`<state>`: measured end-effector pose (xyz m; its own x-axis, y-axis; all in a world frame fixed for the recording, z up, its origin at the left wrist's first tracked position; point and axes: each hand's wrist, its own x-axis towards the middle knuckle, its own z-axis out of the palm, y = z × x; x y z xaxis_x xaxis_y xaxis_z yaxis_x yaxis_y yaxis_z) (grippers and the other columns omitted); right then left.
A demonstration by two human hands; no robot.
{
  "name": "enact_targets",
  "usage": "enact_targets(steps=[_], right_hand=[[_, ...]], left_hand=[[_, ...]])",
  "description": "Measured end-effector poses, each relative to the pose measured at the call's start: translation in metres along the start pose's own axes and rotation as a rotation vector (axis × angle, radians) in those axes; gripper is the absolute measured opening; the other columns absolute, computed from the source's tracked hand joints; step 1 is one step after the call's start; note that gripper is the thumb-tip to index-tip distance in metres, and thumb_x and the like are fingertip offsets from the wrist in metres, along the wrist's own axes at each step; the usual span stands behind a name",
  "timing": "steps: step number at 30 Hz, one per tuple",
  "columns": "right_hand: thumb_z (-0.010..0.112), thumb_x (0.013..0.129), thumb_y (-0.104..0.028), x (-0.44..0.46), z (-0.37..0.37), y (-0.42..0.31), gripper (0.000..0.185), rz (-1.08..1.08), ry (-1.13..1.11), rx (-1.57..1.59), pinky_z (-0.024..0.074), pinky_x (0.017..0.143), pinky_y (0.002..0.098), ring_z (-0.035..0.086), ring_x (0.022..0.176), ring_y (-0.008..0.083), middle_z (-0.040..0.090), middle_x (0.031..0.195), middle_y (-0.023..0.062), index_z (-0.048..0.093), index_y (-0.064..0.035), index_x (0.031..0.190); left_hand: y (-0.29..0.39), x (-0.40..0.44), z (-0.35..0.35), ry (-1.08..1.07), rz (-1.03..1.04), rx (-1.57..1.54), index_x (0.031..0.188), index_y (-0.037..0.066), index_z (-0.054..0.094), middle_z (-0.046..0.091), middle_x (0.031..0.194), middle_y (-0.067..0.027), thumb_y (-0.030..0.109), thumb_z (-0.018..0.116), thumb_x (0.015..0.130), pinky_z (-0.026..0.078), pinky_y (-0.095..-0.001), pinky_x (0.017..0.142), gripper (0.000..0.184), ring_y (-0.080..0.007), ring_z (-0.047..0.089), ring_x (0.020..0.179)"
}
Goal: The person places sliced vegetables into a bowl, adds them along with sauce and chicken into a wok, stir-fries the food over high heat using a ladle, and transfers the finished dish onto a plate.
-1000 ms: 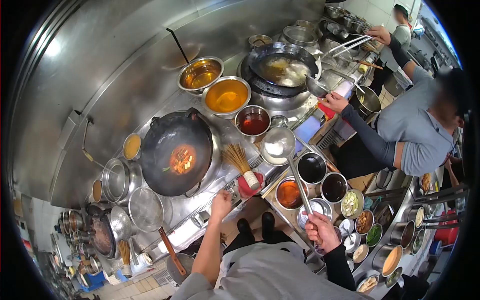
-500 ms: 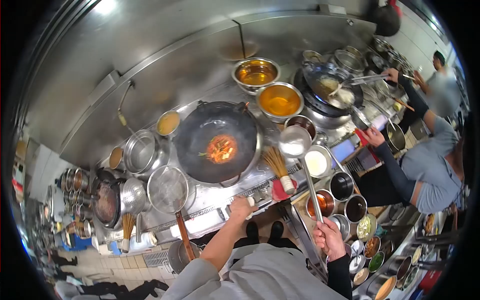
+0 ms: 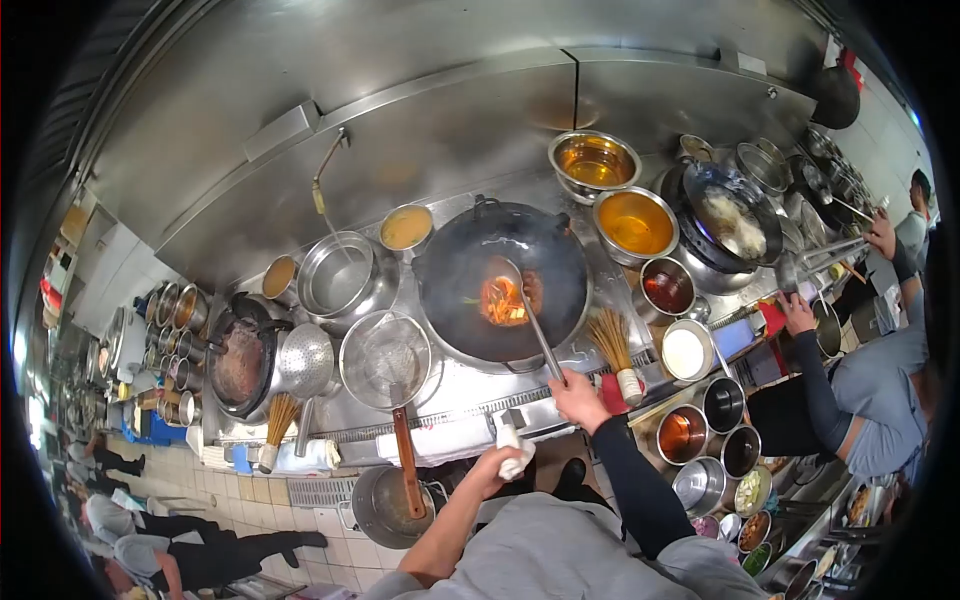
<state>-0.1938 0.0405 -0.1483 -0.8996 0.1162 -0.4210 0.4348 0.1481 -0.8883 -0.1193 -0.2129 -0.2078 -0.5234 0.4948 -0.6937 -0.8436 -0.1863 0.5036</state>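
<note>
My right hand point(image 3: 581, 400) is closed around the handle of a long metal ladle point(image 3: 541, 338). The ladle's bowl dips into a large dark wok point(image 3: 455, 300), touching orange and red shredded food point(image 3: 501, 303) with a little green in it. A brown patch lies beside the food, close to the ladle. In my left hand point(image 3: 488, 472) a crumpled white cloth point(image 3: 515, 452) is gripped, held at the stove's front edge. To the right of the wok a bamboo brush point(image 3: 612, 345) rests near a red cloth point(image 3: 611, 393).
Two bowls of amber liquid point(image 3: 635, 224) stand behind right. Sauce pots point(image 3: 682, 434) and a white-filled pot point(image 3: 687, 350) are at my right. A wire strainer point(image 3: 385, 358) lies left of the wok. A co-worker point(image 3: 880, 385) works at another wok point(image 3: 735, 215) on the right.
My right hand has swung left from over the sauce pots, bringing the ladle into the wok. The view has shifted, and the co-worker's ladle has moved away from their wok.
</note>
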Motion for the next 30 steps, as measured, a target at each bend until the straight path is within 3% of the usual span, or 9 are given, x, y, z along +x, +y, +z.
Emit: enact_targets(steps=[3, 6, 9, 12, 14, 20, 22, 26, 30], right_hand=[[0.06, 0.1, -0.016, -0.033, -0.032, -0.024, 0.024, 0.044, -0.105, -0.009, 0.0439, 0.043, 0.0359, 0.051, 0.042, 0.0152, 0.055, 0.062, 0.006, 0.064, 0.0013, 0.117], [0.064, 0.097, -0.016, -0.008, -0.028, 0.014, 0.028, -0.553, 0.267, -0.706, 0.0475, 0.047, 0.0348, 0.062, 0.054, 0.0147, 0.066, 0.079, 0.0148, 0.065, 0.0039, 0.118], [0.064, 0.099, -0.017, 0.042, 0.029, 0.046, 0.023, -0.676, 0.565, -0.693, 0.0436, 0.044, 0.0331, 0.06, 0.056, 0.0126, 0.063, 0.079, 0.0115, 0.064, 0.0018, 0.113], [0.062, 0.102, -0.017, 0.007, 0.026, -0.001, 0.016, 0.13, -0.111, 0.32, 0.0385, 0.042, 0.0286, 0.053, 0.052, 0.0099, 0.056, 0.074, 0.0042, 0.062, -0.0022, 0.108], [0.061, 0.102, -0.016, -0.024, 0.006, -0.016, 0.014, 0.249, -0.141, 0.407, 0.0334, 0.039, 0.0254, 0.047, 0.05, 0.0073, 0.049, 0.071, -0.0023, 0.062, -0.0049, 0.11], [0.065, 0.094, -0.02, -0.003, 0.009, 0.001, 0.033, -0.281, 0.347, -0.664, 0.0547, 0.066, 0.0448, 0.068, 0.071, 0.0318, 0.068, 0.081, 0.0215, 0.063, 0.0041, 0.116], [0.064, 0.095, -0.022, 0.023, 0.032, 0.009, 0.035, -0.297, 0.364, -0.474, 0.0538, 0.078, 0.0493, 0.067, 0.08, 0.0403, 0.069, 0.085, 0.0252, 0.064, 0.0042, 0.118], [0.066, 0.095, -0.022, -0.021, 0.004, -0.021, 0.036, 0.203, -0.068, 0.105, 0.0544, 0.07, 0.0456, 0.066, 0.07, 0.0358, 0.067, 0.079, 0.0221, 0.064, 0.0034, 0.12], [0.068, 0.087, -0.014, -0.026, -0.007, -0.006, 0.033, -0.387, 0.321, -0.629, 0.0575, 0.068, 0.051, 0.071, 0.072, 0.0428, 0.069, 0.079, 0.0293, 0.065, 0.0039, 0.114]], left_hand=[[0.004, -0.035, -0.023, 0.015, -0.01, -0.243, 0.126, 0.0, 0.06, 0.07, 0.109, -0.0147, 0.022, 0.07, 0.092, 0.06, -0.04, 0.078, 0.041, -0.0254, 0.07, 0.088], [0.017, -0.053, -0.037, -0.044, 0.006, -0.215, 0.124, -0.003, 0.059, 0.071, 0.107, -0.0178, 0.018, 0.069, 0.095, 0.061, -0.0356, 0.073, 0.038, -0.0246, 0.071, 0.087], [0.024, -0.043, -0.042, -0.022, 0.084, -0.125, 0.115, -0.004, 0.063, 0.072, 0.098, -0.0154, 0.012, 0.071, 0.094, 0.061, -0.0333, 0.07, 0.027, -0.0221, 0.071, 0.084], [0.04, -0.031, -0.031, 0.026, 0.17, -0.019, 0.114, -0.004, 0.063, 0.072, 0.097, -0.0146, 0.009, 0.072, 0.092, 0.061, -0.0332, 0.069, 0.027, -0.0209, 0.071, 0.082], [0.053, -0.031, -0.03, 0.028, 0.2, -0.032, 0.114, -0.004, 0.064, 0.072, 0.098, -0.0147, 0.009, 0.072, 0.092, 0.061, -0.0332, 0.07, 0.027, -0.0211, 0.071, 0.081], [0.078, -0.013, -0.015, -0.041, 0.218, -0.085, 0.117, -0.006, 0.065, 0.073, 0.104, -0.0181, 0.01, 0.07, 0.093, 0.061, -0.0341, 0.077, 0.029, -0.0237, 0.072, 0.087], [0.075, -0.006, -0.005, -0.079, 0.204, -0.108, 0.119, -0.008, 0.063, 0.073, 0.11, -0.0211, 0.013, 0.067, 0.096, 0.061, -0.0351, 0.083, 0.032, -0.0269, 0.073, 0.096], [0.071, 0.0, 0.002, -0.211, 0.129, -0.243, 0.131, -0.005, 0.057, 0.067, 0.127, -0.0245, 0.022, 0.059, 0.1, 0.058, -0.0405, 0.095, 0.041, -0.0341, 0.068, 0.116], [0.073, -0.011, 0.041, -0.304, 0.129, -0.317, 0.133, 0.003, 0.058, 0.061, 0.139, -0.0214, 0.032, 0.055, 0.1, 0.047, -0.0547, 0.11, 0.044, -0.0379, 0.057, 0.132]])
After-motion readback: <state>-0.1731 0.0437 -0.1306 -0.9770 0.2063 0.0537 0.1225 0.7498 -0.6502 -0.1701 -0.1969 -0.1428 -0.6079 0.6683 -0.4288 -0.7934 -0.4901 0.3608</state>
